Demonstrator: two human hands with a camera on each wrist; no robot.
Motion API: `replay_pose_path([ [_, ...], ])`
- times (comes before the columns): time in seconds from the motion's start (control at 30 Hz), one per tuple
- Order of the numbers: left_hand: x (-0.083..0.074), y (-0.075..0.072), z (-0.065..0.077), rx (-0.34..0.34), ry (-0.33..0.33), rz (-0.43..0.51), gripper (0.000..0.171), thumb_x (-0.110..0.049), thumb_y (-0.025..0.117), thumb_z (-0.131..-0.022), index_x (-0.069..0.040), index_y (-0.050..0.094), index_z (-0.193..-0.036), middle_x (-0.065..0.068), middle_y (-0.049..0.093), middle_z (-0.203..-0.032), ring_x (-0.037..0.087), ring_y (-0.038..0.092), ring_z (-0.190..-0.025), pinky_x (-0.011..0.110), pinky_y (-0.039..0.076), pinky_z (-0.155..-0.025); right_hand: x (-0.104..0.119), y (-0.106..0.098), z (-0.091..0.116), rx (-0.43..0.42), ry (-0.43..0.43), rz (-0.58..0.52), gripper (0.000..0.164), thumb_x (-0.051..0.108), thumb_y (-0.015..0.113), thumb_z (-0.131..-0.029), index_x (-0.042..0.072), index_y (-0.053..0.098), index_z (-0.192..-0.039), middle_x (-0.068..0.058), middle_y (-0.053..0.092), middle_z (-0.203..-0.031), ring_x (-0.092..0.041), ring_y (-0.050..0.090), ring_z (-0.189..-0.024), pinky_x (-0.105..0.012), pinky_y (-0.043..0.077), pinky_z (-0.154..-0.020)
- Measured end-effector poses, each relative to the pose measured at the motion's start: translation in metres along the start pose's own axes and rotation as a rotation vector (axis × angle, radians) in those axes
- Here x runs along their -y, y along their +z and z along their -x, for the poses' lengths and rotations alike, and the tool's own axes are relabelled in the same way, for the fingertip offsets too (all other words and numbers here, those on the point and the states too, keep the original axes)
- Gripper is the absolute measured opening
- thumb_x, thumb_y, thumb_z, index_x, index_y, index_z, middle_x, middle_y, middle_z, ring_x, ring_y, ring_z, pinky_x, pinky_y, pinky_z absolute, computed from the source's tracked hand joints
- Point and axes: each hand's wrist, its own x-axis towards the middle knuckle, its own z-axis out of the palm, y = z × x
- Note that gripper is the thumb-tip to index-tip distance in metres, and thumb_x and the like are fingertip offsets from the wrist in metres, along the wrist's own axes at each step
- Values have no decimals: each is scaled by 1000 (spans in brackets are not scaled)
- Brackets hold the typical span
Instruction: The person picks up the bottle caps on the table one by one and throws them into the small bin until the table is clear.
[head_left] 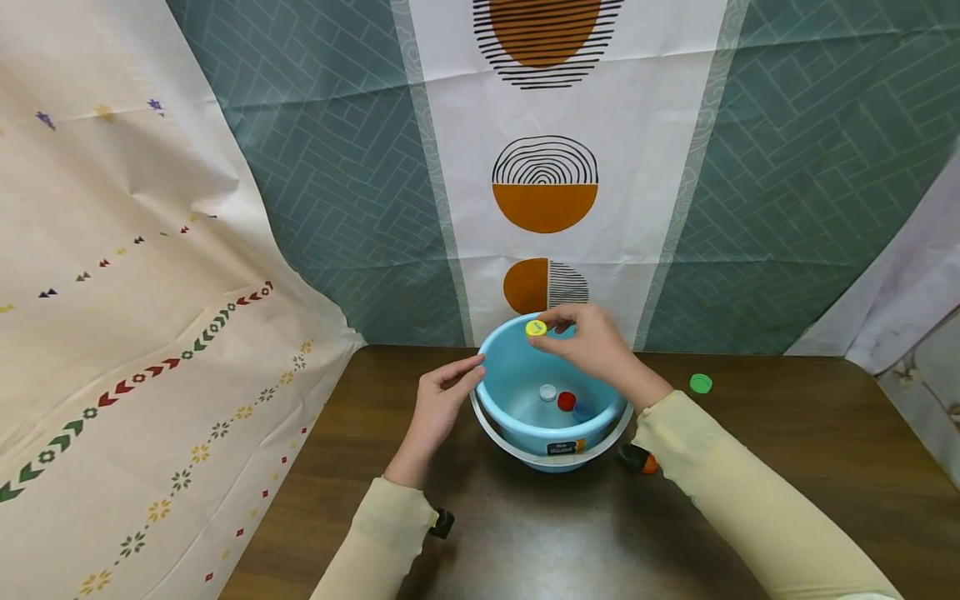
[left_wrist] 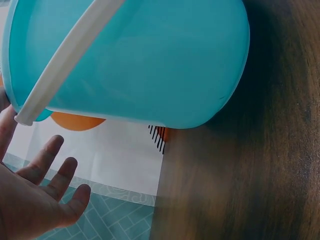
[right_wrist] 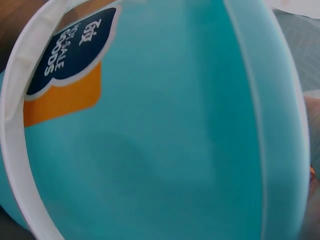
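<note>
Yellow cap: the yellow cap [head_left: 536, 328] sits at the tips of the right hand's fingers, left of the palm in the head view, marked face towards the camera. Seen over the bucket's opening, near its far rim.
Right hand: the right hand [head_left: 592, 346] pinches the cap between thumb and fingers, gap narrow, just the cap's width. The right wrist view has only a sliver of hand behind the rim; cap not readable there.
Left hand: the left hand [head_left: 438, 400] is at the bucket's left rim, thumb and index tips close together there. Remaining fingers fanned loose in the left wrist view. Cannot tell if the rim is pinched or just touched.
Bucket: blue bucket [head_left: 517, 379] upright on the bench [head_left: 795, 433]; white handle [left_wrist: 72, 50] lowered against the near side, dark-and-orange label [right_wrist: 70, 60] on the wall.
Inside bucket: white cap [head_left: 548, 392], red cap [head_left: 566, 402], blue cap [head_left: 582, 412] on the bottom, grouped, well below the right hand's fingers.
Green cap: green cap [head_left: 701, 383] on the bench, right of the bucket, apart from both hands.
Backdrop: patterned cloth [head_left: 330, 167] behind the bench.
</note>
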Motion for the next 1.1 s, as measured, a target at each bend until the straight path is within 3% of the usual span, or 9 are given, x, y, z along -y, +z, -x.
replay_pose_path([
  [0.17,0,0,-1,2,0,-10,33,-16,65,-88,-1,64,-118,16,63,-121,18,62,-109,26,52,-86,4,3,0,32,5,9,46,50,71,-77,20,67,-112,0,66,-105,-23,57,-101,-38,51,-81],
  [0.4,1,0,-1,1,-11,-12,33,-16,65,-88,-1,65,-117,15,64,-121,16,62,-109,25,52,-86,3,5,1,62,43,38,58,51,70,-78,20,60,-125,-2,60,-124,-23,53,-115,-46,48,-91],
  [0.83,3,0,-2,-11,-4,-10,33,-16,66,-87,-2,65,-117,16,64,-121,16,62,-108,25,52,-84,-3,1,1,22,29,24,55,52,69,-78,20,62,-122,0,58,-124,-23,53,-112,-44,50,-88],
  [1.1,3,0,-2,-11,-10,-18,32,-17,66,-87,-4,66,-117,13,65,-120,15,62,-108,25,52,-85,-12,-15,4,-26,53,-6,52,53,67,-79,23,62,-121,1,59,-126,-25,52,-111,-45,50,-85],
])
